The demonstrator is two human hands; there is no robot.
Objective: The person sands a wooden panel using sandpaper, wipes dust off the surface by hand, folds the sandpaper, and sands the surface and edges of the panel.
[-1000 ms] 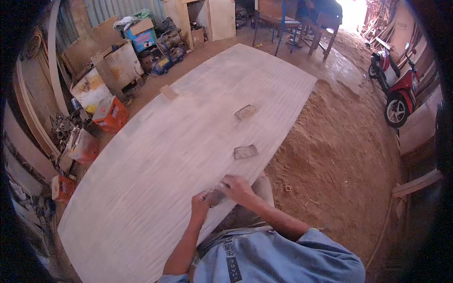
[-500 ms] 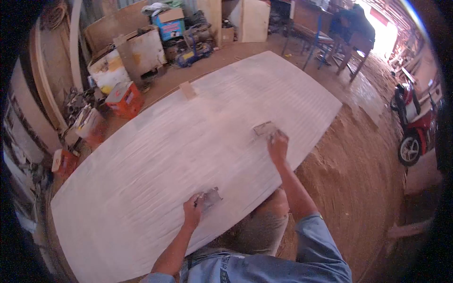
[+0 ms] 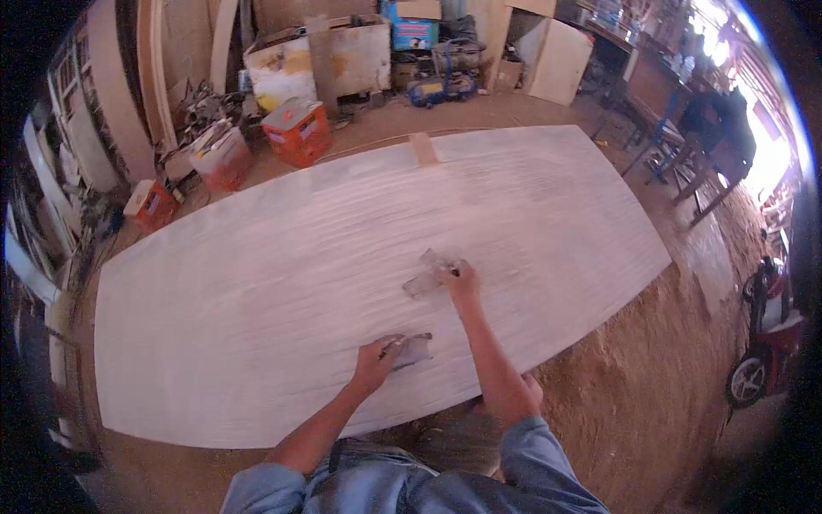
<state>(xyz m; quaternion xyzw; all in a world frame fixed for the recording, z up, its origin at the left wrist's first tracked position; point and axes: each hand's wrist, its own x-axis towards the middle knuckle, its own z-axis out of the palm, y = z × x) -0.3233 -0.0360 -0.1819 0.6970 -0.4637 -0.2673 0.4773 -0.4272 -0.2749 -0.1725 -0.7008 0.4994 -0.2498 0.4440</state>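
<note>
A large white panel [image 3: 223, 343] with a streaked, ridged surface lies before me. My left hand [image 3: 374, 361] is closed around a flat putty scraper [image 3: 414, 351], whose grey blade extends to the right just above the panel's near part. Farther up, my right hand [image 3: 463, 279] grips another putty scraper [image 3: 424, 283] with a wide, pale-smeared blade. That blade points left and looks to be on or just over the panel's middle. Fingers partly hide both tools' grips.
A small wooden piece [image 3: 423, 149] lies at the panel's far edge. Beyond stand an orange bucket [image 3: 296, 134], more orange containers, a blue compressor [image 3: 441, 91] and a blue box [image 3: 414, 32]. A red motorbike [image 3: 762, 343] stands at right. Boards lean at left.
The view has swung, so the panel appears more level. My right hand has moved left with its scraper, closer to my left hand. Both hands still hold their scrapers.
</note>
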